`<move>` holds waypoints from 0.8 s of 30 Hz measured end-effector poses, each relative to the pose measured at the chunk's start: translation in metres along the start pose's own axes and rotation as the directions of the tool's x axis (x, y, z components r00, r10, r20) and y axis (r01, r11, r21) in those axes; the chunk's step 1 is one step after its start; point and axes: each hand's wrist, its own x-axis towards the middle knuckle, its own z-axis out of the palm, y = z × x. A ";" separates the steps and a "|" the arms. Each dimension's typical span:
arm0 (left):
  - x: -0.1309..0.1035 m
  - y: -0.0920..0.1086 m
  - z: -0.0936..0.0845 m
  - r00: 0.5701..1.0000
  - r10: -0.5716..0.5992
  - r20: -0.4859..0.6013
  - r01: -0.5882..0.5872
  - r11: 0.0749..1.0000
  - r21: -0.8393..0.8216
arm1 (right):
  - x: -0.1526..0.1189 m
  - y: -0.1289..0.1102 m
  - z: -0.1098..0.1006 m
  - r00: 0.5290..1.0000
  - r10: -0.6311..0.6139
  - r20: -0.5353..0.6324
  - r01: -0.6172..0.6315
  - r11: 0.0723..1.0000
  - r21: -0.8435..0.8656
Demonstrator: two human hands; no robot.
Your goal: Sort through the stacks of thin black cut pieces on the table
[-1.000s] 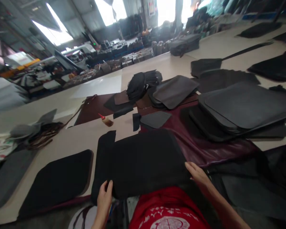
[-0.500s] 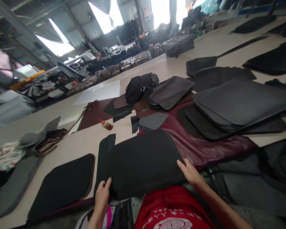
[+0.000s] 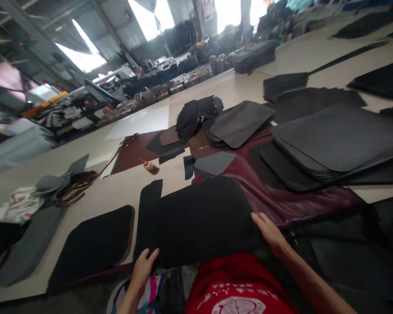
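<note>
A large black panel with rounded corners (image 3: 203, 218) lies at the table's near edge, against the front of my red shirt. My left hand (image 3: 143, 265) grips its lower left corner, thumb toward the top face. At the opposite side, my right hand (image 3: 267, 227) holds the right edge, its other fingers partly hidden. Under the panel's left side a narrower black strip (image 3: 152, 192) sticks out. A second black rounded panel (image 3: 93, 240) rests to the left of my left hand.
Beyond the panel stands a small bottle with a red tip (image 3: 150, 167), lying tilted near dark scraps. Maroon sheet material (image 3: 265, 187) spreads to the right, beneath stacked dark grey panels (image 3: 343, 139). A bundle of black strips (image 3: 196, 114) sits farther back. Grey pieces (image 3: 36, 244) lie far left.
The camera view has shifted slightly, so the table things appear a little farther right. Both hands keep their hold on the black panel, which has barely moved on the table.
</note>
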 end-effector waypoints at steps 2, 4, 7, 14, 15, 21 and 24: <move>0.001 0.000 0.002 1.000 0.001 0.021 -0.001 1.000 -0.029 | 0.004 -0.003 0.006 0.999 -0.008 -0.042 0.008 1.000 -0.007; 0.000 0.002 0.007 1.000 0.005 0.016 -0.004 0.999 -0.054 | 0.008 -0.004 0.014 0.997 -0.008 -0.073 0.008 1.000 -0.005; 0.001 0.007 0.018 1.000 0.018 -0.011 -0.018 0.997 -0.074 | 0.013 -0.003 0.023 0.997 0.001 -0.075 -0.001 1.000 0.004; 0.038 0.027 0.024 0.999 0.031 0.009 -0.029 0.986 -0.165 | 0.024 -0.008 0.021 0.997 -0.056 -0.059 0.053 0.997 -0.059; 0.046 0.031 0.024 1.000 0.027 0.012 -0.024 0.984 -0.179 | 0.026 -0.011 0.021 0.996 -0.066 -0.061 0.061 0.995 -0.073; 0.069 0.052 0.035 0.999 0.035 -0.012 -0.037 0.964 -0.264 | 0.031 -0.021 0.030 0.991 -0.080 -0.103 0.067 0.989 -0.133; 0.065 0.053 0.042 0.996 0.079 -0.044 -0.088 0.953 -0.290 | 0.028 -0.017 0.032 0.988 -0.091 -0.121 0.074 0.988 -0.135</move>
